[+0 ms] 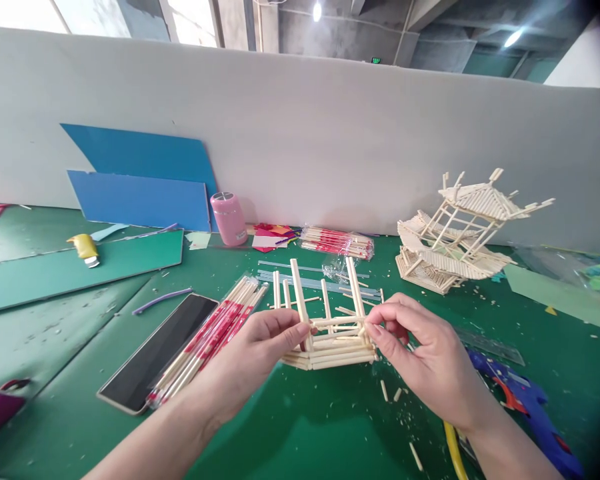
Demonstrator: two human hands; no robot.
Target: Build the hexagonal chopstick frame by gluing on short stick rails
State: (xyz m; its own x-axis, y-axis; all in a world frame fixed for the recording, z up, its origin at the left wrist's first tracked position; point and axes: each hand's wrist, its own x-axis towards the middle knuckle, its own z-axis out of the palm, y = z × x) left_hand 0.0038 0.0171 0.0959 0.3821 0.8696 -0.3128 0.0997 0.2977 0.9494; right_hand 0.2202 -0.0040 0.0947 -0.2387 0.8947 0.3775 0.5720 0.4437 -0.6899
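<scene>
A green tabletop filled the lower picture, with a stick pavilion at the right. At lower centre sat a smaller stick frame with upright posts. The hands were apart — the left hand pinched its front left post, the right hand the right end of a thin crosspiece. The step seemed to be seating that crosspiece between posts; the next move likely called for keeping it level — and steady.

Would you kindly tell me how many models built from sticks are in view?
2: an open stick frame in the left hand and right hand, and a roofed stick model at the back right of the green table. I see no others.
</scene>
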